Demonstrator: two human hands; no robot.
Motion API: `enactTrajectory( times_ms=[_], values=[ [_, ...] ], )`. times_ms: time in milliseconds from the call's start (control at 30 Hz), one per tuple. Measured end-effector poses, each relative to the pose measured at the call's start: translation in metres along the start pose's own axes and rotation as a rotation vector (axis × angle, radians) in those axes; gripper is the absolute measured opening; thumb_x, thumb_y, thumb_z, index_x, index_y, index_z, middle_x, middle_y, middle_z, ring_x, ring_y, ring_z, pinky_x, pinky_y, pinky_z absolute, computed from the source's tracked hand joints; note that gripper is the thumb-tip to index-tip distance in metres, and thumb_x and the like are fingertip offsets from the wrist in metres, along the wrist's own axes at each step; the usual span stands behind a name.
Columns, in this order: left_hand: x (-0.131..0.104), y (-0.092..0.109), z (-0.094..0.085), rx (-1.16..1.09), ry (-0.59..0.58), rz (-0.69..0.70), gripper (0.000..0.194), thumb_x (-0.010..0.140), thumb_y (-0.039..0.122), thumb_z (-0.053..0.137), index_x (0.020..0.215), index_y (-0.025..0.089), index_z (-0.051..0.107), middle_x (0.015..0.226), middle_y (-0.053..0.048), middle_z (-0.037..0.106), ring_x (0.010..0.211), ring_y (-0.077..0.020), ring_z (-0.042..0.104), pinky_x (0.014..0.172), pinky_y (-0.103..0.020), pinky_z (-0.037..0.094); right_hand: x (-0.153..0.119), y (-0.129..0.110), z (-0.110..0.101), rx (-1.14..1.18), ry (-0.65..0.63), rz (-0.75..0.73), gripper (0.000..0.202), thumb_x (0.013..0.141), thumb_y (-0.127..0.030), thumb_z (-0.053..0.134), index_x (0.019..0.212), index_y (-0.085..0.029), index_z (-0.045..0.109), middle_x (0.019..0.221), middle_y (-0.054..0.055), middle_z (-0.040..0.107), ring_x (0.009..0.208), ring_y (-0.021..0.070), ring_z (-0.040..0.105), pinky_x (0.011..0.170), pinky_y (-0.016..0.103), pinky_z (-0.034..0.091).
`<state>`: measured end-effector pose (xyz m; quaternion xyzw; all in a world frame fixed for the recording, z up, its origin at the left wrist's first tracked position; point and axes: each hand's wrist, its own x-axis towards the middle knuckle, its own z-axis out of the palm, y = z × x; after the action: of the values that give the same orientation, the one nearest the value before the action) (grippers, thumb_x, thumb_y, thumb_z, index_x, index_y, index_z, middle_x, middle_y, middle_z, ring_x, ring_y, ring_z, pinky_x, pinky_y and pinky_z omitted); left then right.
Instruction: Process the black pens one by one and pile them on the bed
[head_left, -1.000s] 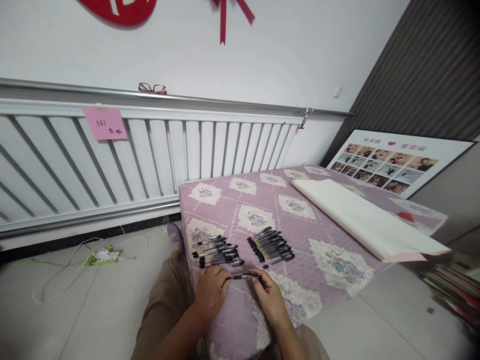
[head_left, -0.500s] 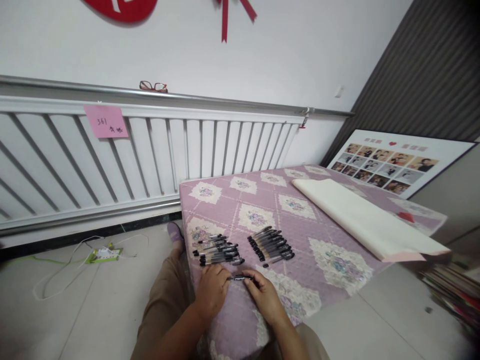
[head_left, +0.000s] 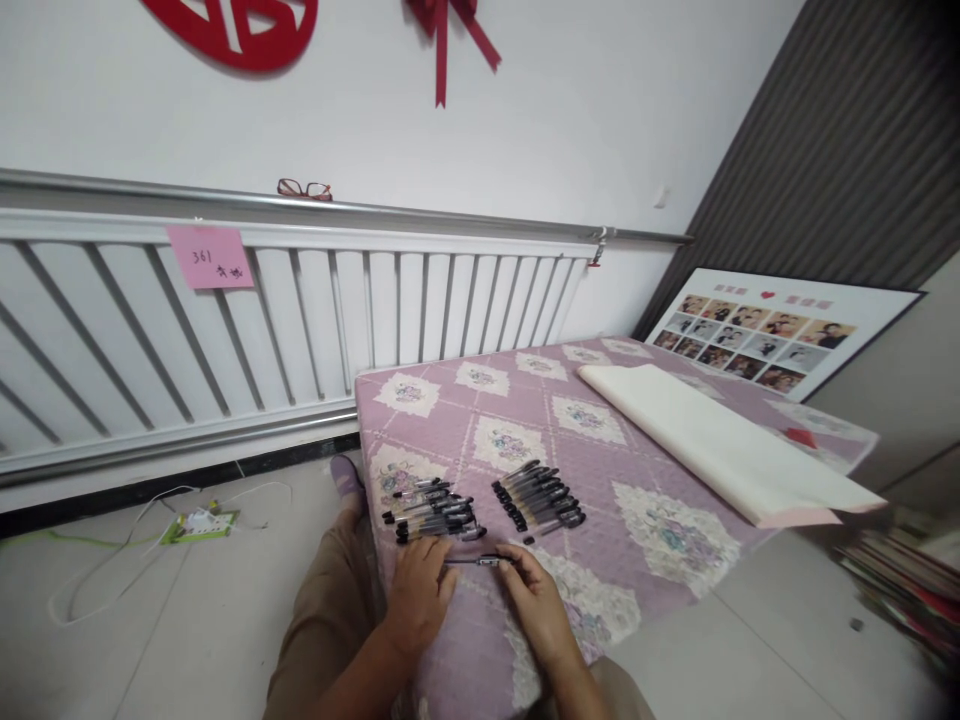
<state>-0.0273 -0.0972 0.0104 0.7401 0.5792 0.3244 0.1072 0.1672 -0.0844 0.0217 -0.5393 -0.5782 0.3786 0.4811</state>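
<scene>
Close to me, a pen (head_left: pixel 489 562) lies crosswise between my hands, just above the cloth. My right hand (head_left: pixel 534 600) pinches its dark right end between thumb and fingers. A thin dark rod runs leftward from the labelled middle part to the fingertips of my left hand (head_left: pixel 421 585), which are closed at its left end; the exact grip there is hidden. Just beyond my left hand lies a loose pile of black-capped pens (head_left: pixel 435 512). Beyond my right hand, more pens (head_left: pixel 538 497) lie side by side in a slanting row.
A purple flowered cloth (head_left: pixel 465 660) covers the surface. Cream sheet material (head_left: pixel 712 435) and a photo board (head_left: pixel 772 330) are at the right. A white radiator (head_left: pixel 390 300) runs along the wall. On the floor, a power strip (head_left: pixel 201 522) with cords lies left.
My hands have moved slightly apart, and more of the thin rod shows between them. The view has shifted a little; both groups of pens look unchanged.
</scene>
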Motion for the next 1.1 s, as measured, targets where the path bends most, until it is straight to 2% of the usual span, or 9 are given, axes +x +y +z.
enactTrajectory(
  times_ms=[100,233,500,700,800,933,1000,1100],
  values=[
    [0.002,0.003,-0.003,0.025,-0.053,-0.005,0.03,0.09,0.019,0.045,0.116,0.023,0.058,0.111,-0.005,0.062,0.106,-0.0227,0.053,0.095,-0.04,0.038,0.0,0.001,-0.003,0.026,0.044,0.02,0.035,0.077,-0.047,0.061,0.096,-0.02,0.07,0.095,0.008,0.072,0.092,0.0253,0.065,0.088,0.04,0.049],
    [0.005,0.006,-0.007,0.04,-0.128,0.007,0.023,0.092,0.021,0.042,0.1,0.025,0.063,0.098,-0.002,0.064,0.098,-0.0209,0.055,0.09,-0.037,0.038,0.0,0.001,-0.004,0.037,0.057,0.021,0.037,0.076,-0.049,0.062,0.097,-0.019,0.069,0.094,0.008,0.072,0.09,0.0243,0.065,0.085,0.038,0.05],
    [0.005,0.001,-0.001,0.011,-0.103,0.018,0.017,0.088,0.016,0.047,0.089,0.024,0.062,0.094,-0.002,0.062,0.094,-0.0201,0.054,0.088,-0.035,0.039,0.001,0.0,-0.006,0.036,-0.021,0.024,0.033,0.077,-0.045,0.062,0.096,-0.021,0.069,0.095,0.007,0.072,0.093,0.0248,0.065,0.089,0.039,0.049],
    [0.005,0.006,-0.005,-0.03,-0.126,0.007,0.015,0.085,0.015,0.05,0.089,0.024,0.061,0.094,-0.001,0.062,0.094,-0.0201,0.055,0.087,-0.035,0.038,0.002,0.006,-0.005,0.035,0.03,0.032,0.034,0.078,-0.042,0.06,0.104,-0.02,0.067,0.105,0.007,0.07,0.101,0.0243,0.063,0.093,0.039,0.046],
    [0.004,0.006,-0.005,-0.039,-0.149,0.027,0.018,0.082,0.016,0.053,0.096,0.025,0.061,0.096,-0.001,0.063,0.094,-0.0211,0.056,0.086,-0.036,0.038,0.002,0.009,-0.003,0.071,0.087,0.045,0.037,0.076,-0.042,0.062,0.106,-0.02,0.065,0.103,0.008,0.07,0.096,0.0237,0.064,0.087,0.037,0.049],
    [0.0,0.002,-0.001,-0.068,-0.124,0.034,0.027,0.079,0.019,0.055,0.106,0.024,0.06,0.102,-0.004,0.064,0.097,-0.0228,0.056,0.088,-0.038,0.039,0.002,0.014,-0.006,0.144,0.175,0.07,0.038,0.075,-0.043,0.062,0.104,-0.02,0.062,0.089,0.005,0.07,0.081,0.0207,0.065,0.074,0.032,0.052],
    [-0.001,0.0,0.001,-0.088,-0.103,0.028,0.028,0.08,0.021,0.055,0.108,0.023,0.06,0.105,-0.005,0.064,0.099,-0.0236,0.056,0.089,-0.039,0.04,0.004,0.015,-0.015,0.166,0.208,0.09,0.036,0.075,-0.044,0.061,0.102,-0.02,0.061,0.084,0.004,0.07,0.075,0.0196,0.064,0.068,0.03,0.051],
    [-0.003,0.0,0.001,-0.118,-0.087,0.023,0.027,0.083,0.023,0.053,0.11,0.023,0.059,0.106,-0.006,0.064,0.1,-0.0239,0.056,0.089,-0.039,0.041,0.012,0.017,-0.04,0.124,0.273,0.135,0.035,0.072,-0.044,0.062,0.097,-0.019,0.062,0.08,0.002,0.069,0.069,0.018,0.062,0.062,0.027,0.049]
  ],
)
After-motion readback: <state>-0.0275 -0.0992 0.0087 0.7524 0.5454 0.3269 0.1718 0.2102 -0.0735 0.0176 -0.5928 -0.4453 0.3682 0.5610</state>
